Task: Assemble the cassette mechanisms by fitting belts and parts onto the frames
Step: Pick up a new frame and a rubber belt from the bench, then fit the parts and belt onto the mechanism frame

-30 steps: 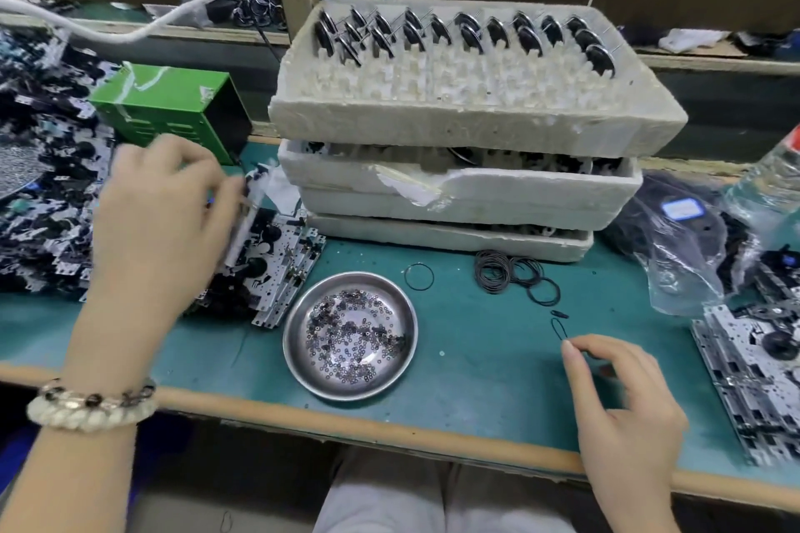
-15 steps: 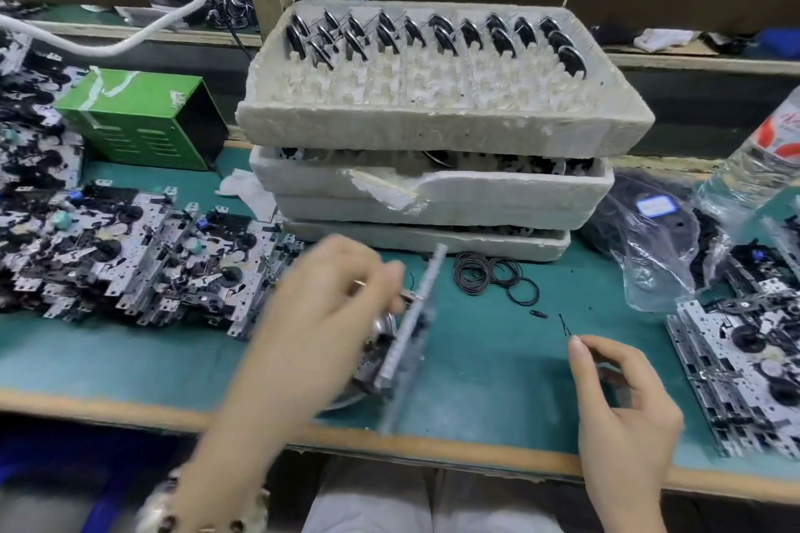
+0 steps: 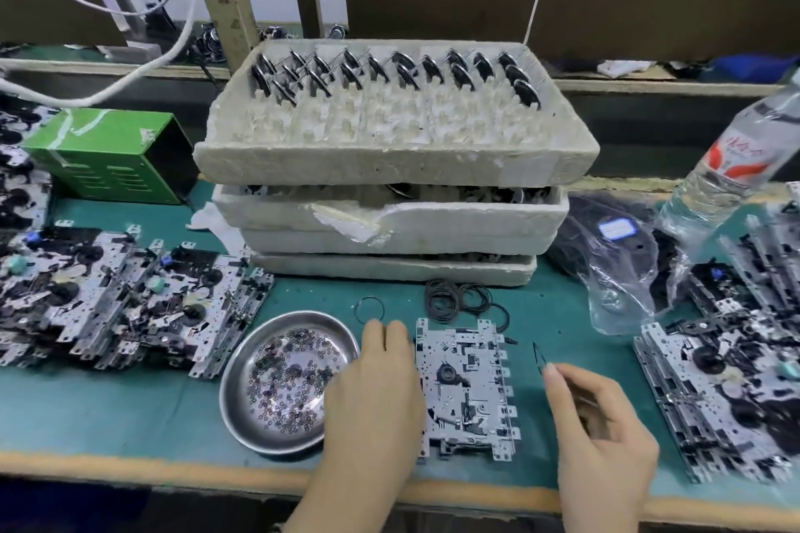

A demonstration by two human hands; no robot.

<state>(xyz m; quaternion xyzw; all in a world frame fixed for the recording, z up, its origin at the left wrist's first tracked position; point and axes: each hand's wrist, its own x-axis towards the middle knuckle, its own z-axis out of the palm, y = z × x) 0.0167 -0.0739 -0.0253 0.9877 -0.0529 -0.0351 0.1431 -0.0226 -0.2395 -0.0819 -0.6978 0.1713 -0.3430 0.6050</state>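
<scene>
Far left: a heap of cassette mechanisms [image 3: 130, 299] spread over the green mat [image 3: 108, 415], with a green metal box [image 3: 108, 156] behind it.
Left of centre: a round steel bowl [image 3: 234, 420] holding many tiny washers.
Left hand [image 3: 376, 398]: lies palm down between the bowl and the frame, fingers close together against the frame's left edge; whether it grips cannot be told.
Centre: one metal frame [image 3: 469, 385] flat on the mat near the front edge.
Behind the frame: a small pile of black belts [image 3: 454, 299], then stacked foam trays [image 3: 389, 160].
Right hand [image 3: 601, 437]: just right of the frame, thumb and forefinger pinching thin dark tweezers [image 3: 539, 355], tips pointing away.
Far right: a plastic bag [image 3: 614, 264], a water bottle [image 3: 727, 169] and more mechanisms [image 3: 727, 385].
</scene>
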